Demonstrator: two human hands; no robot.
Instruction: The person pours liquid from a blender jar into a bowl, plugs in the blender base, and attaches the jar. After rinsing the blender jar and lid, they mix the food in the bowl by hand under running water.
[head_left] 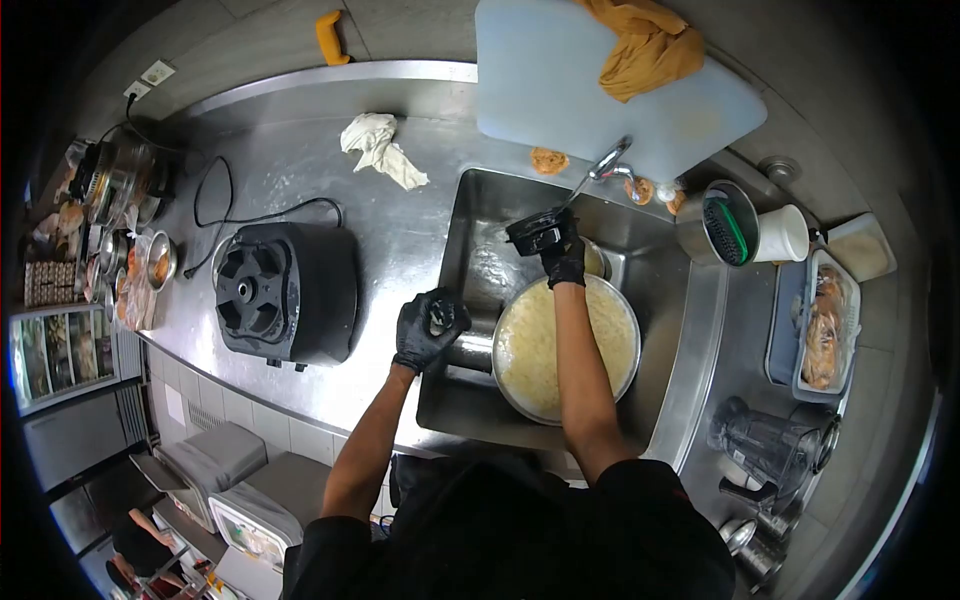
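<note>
Both my hands wear black gloves and reach over a steel sink (470,200). My right hand (565,258) grips a small black part (537,232), perhaps a blender lid or blade base, under the tap (608,162). My left hand (428,328) is closed around a small dark piece at the sink's left rim. A large round metal bowl (625,385) full of pale foamy liquid sits in the sink below my right forearm.
A black blender base (285,290) stands on the steel counter at left, its cord trailing back. A crumpled cloth (382,148) lies behind it. A white cutting board (560,90) with an orange cloth leans behind the tap. A blender jug (765,450), white cup (782,233) and food trays sit at right.
</note>
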